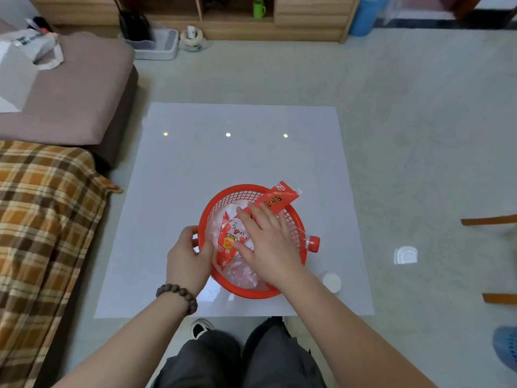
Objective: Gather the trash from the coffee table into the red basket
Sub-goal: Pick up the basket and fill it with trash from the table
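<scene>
A round red basket (223, 196) stands on the near part of the white coffee table (237, 152). It holds a red printed wrapper (277, 198) that sticks out over the far right rim, clear plastic bags (243, 273), and a plastic bottle whose red cap (314, 243) pokes over the right rim. My left hand (187, 257) grips the basket's left rim. My right hand (265, 242) lies flat on the trash inside, fingers spread, pressing on the wrapper.
A white lid-like object (331, 282) lies on the table right of the basket. A sofa with a plaid blanket (42, 219) stands at the left. A wooden cabinet (237, 15) is at the back. Chair legs (488, 220) stand at the right.
</scene>
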`<state>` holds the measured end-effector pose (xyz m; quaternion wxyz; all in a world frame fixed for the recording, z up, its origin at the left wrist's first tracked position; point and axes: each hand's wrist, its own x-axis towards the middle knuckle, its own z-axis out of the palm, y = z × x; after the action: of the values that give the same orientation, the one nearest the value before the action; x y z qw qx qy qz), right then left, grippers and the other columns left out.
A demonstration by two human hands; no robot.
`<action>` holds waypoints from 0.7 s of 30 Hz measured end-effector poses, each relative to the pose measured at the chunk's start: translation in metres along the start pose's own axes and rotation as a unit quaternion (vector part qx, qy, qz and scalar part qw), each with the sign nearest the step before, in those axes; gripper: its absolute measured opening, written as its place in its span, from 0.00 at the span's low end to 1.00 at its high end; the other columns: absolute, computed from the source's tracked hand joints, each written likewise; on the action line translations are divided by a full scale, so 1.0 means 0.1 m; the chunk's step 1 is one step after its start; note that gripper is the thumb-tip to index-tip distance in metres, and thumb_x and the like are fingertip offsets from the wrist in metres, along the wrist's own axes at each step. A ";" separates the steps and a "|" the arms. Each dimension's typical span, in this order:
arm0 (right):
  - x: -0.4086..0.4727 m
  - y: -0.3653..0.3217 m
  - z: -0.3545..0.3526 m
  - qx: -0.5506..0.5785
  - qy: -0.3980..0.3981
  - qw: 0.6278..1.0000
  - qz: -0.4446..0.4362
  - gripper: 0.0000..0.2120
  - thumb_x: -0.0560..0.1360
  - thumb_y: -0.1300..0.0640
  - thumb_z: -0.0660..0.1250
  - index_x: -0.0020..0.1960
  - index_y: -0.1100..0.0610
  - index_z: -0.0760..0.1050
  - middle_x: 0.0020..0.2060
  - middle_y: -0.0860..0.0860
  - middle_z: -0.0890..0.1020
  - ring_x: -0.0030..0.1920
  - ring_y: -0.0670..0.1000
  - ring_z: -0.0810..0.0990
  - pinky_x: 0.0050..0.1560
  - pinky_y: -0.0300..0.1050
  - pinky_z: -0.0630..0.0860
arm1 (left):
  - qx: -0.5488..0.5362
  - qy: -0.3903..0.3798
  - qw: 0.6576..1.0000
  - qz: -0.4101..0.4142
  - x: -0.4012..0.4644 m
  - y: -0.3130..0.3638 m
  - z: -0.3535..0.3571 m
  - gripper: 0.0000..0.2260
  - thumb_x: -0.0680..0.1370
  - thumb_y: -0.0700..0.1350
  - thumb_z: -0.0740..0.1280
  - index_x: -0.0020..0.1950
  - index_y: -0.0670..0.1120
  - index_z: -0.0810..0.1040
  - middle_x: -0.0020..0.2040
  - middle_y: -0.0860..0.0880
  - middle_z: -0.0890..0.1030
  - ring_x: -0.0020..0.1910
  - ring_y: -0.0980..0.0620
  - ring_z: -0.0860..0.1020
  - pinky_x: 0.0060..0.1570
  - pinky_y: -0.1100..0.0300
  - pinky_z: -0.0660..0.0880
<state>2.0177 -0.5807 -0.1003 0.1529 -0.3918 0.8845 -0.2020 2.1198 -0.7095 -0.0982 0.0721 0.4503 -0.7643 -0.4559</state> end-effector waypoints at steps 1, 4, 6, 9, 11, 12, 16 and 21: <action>-0.08 0.10 -0.02 0.013 0.009 1.000 0.007 0.29 0.78 0.42 0.56 0.75 0.46 0.53 0.77 0.48 0.55 0.76 0.50 0.47 0.75 0.58 0.43 | 0.003 -0.004 1.000 -0.001 0.01 0.00 0.05 0.07 0.77 0.48 0.65 0.55 0.51 0.73 0.45 0.50 0.78 0.37 0.58 0.78 0.29 0.64 0.71; -0.34 0.44 -0.05 0.066 0.057 0.995 0.039 0.27 0.78 0.44 0.57 0.75 0.46 0.55 0.76 0.48 0.55 0.76 0.50 0.50 0.75 0.54 0.49 | 0.003 -0.019 1.000 -0.016 0.06 -0.01 0.20 0.10 0.77 0.47 0.64 0.58 0.48 0.73 0.48 0.48 0.78 0.40 0.51 0.79 0.36 0.57 0.77; -0.53 0.73 -0.04 0.085 0.096 0.988 0.085 0.26 0.78 0.45 0.58 0.74 0.48 0.58 0.76 0.49 0.57 0.75 0.51 0.54 0.73 0.52 0.53 | 0.004 -0.025 0.999 -0.033 0.09 -0.03 0.29 0.11 0.77 0.46 0.64 0.59 0.48 0.73 0.50 0.46 0.79 0.44 0.44 0.80 0.42 0.48 0.80; -0.85 1.22 0.10 0.072 0.086 0.976 0.187 0.27 0.77 0.45 0.61 0.74 0.49 0.58 0.76 0.51 0.56 0.75 0.53 0.55 0.73 0.54 0.57 | 0.006 -0.032 0.997 -0.064 0.13 -0.08 0.43 0.11 0.76 0.46 0.63 0.59 0.49 0.72 0.51 0.42 0.81 0.46 0.41 0.81 0.45 0.43 0.79; -1.02 1.51 0.27 0.066 0.050 0.966 0.246 0.30 0.76 0.45 0.63 0.74 0.49 0.57 0.77 0.51 0.54 0.75 0.54 0.54 0.73 0.56 0.58 | 0.010 -0.032 0.996 -0.082 0.15 -0.13 0.51 0.12 0.76 0.45 0.63 0.60 0.49 0.72 0.52 0.41 0.81 0.47 0.40 0.81 0.45 0.42 0.79; -1.07 1.62 0.37 0.066 0.024 0.960 0.272 0.32 0.75 0.44 0.64 0.75 0.48 0.55 0.77 0.51 0.52 0.75 0.55 0.53 0.73 0.56 0.57 | 0.013 -0.031 0.996 -0.088 0.15 -0.14 0.55 0.12 0.76 0.45 0.63 0.60 0.49 0.72 0.52 0.41 0.81 0.47 0.40 0.81 0.45 0.42 0.79; -1.13 1.89 0.81 0.068 -0.085 0.941 0.321 0.37 0.73 0.45 0.68 0.76 0.46 0.51 0.77 0.52 0.47 0.76 0.58 0.50 0.73 0.57 0.57 | 0.019 -0.025 0.995 -0.098 0.12 -0.20 0.67 0.12 0.76 0.46 0.63 0.59 0.51 0.72 0.52 0.42 0.82 0.46 0.42 0.82 0.44 0.42 0.80; -1.13 1.97 1.13 0.092 -0.131 0.929 0.334 0.29 0.76 0.61 0.64 0.74 0.50 0.59 0.75 0.56 0.54 0.71 0.60 0.61 0.68 0.54 0.65 | 0.017 -0.025 0.996 -0.085 0.08 -0.15 0.70 0.12 0.76 0.49 0.63 0.59 0.52 0.72 0.52 0.44 0.82 0.46 0.43 0.82 0.44 0.43 0.80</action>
<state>2.0149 -0.4022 -0.2798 0.3617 -0.0808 0.9137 -0.1666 2.0884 -0.6742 -0.1525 0.0058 0.5032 -0.7325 -0.4585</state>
